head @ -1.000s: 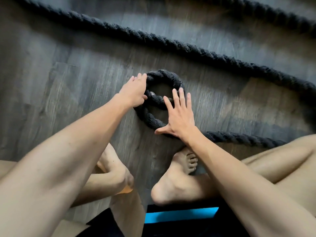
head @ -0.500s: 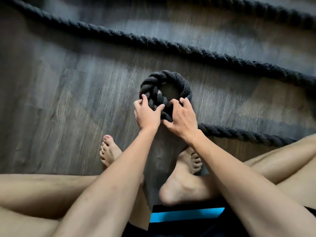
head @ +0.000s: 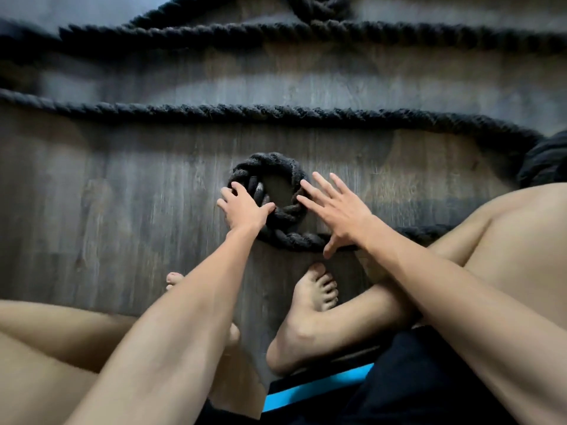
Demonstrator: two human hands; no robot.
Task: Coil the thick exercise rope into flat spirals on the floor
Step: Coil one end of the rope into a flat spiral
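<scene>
A small coil (head: 277,163) of thick black twisted rope lies on the dark wood floor (head: 122,194) in front of my crossed legs. My left hand (head: 242,208) lies on the coil's left side, fingers curled over the rope and thumb stretched across the lower turn. My right hand (head: 336,211) has straight, spread fingers; its fingertips touch the coil's right side and its thumb points down at the rope tail (head: 425,233), which leads off to the right under my forearm.
Two long runs of the same rope cross the floor beyond the coil, one near (head: 184,113) and one farther (head: 214,32). Another rope bundle (head: 319,6) sits at the top edge. My bare feet (head: 306,305) and knees lie close below the coil.
My right hand has let go of the rope and spread flat beside the coil. My left hand slid to the coil's left side. The view tilted up, showing more rope beyond.
</scene>
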